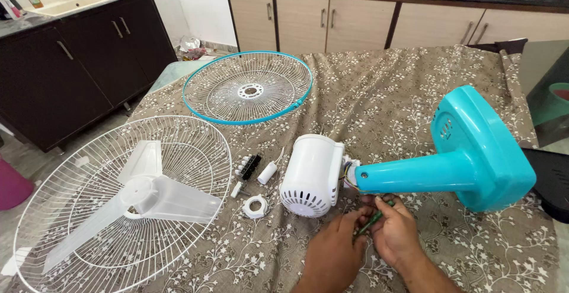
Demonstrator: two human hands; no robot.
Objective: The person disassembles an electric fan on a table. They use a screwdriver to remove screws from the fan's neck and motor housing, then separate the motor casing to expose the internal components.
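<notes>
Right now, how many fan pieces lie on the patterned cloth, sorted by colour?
White: 4 - wire guard, blade, motor housing, ring nut
Turquoise: 2 - rimmed guard, stand base
Total: 6

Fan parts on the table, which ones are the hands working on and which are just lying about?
In hand:
- left hand and right hand on a green screwdriver
- white motor housing
- teal fan stand

Lying about:
- white grille with the clear blade on it
- teal-rimmed grille
- white ring nut
- black switch block
</notes>
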